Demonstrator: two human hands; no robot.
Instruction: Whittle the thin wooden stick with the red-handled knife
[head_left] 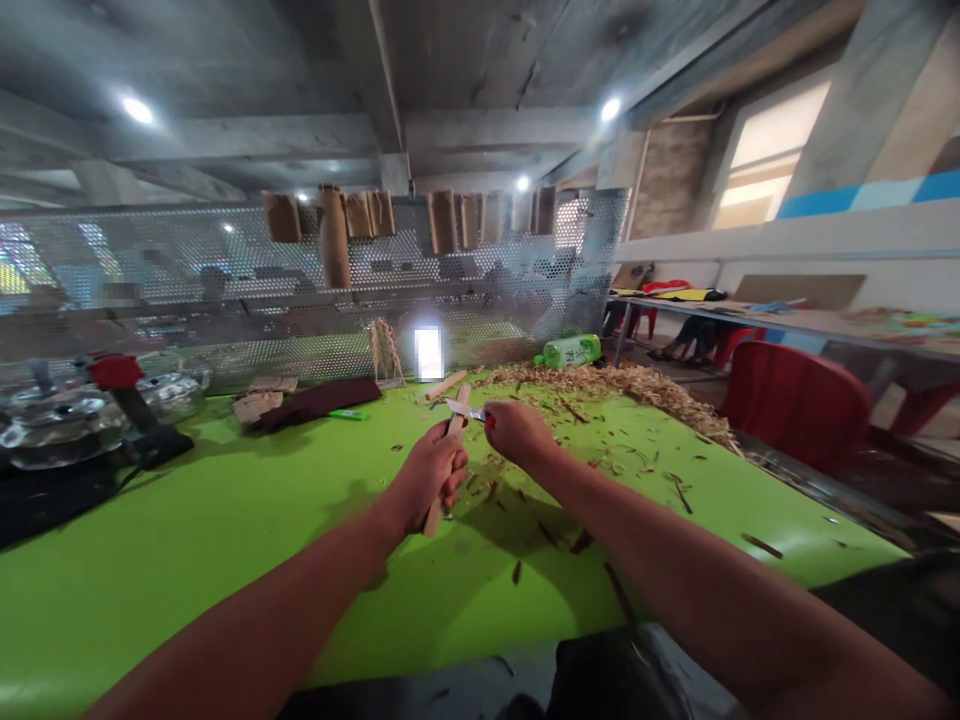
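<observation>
My left hand (436,478) gripping a pale wooden stick (433,516) above the middle of the counter, my right hand (519,432) clenching a carving knife (465,409), blade touching the stick's upper end, wood shavings (600,382) heaping along the green counter (187,570) toward its far edge

Our left hand (427,480) grips a pale wooden stick (434,509), tilted upright; our right hand (519,433) holds a knife (466,410), its blade touching the stick's upper end.
</observation>
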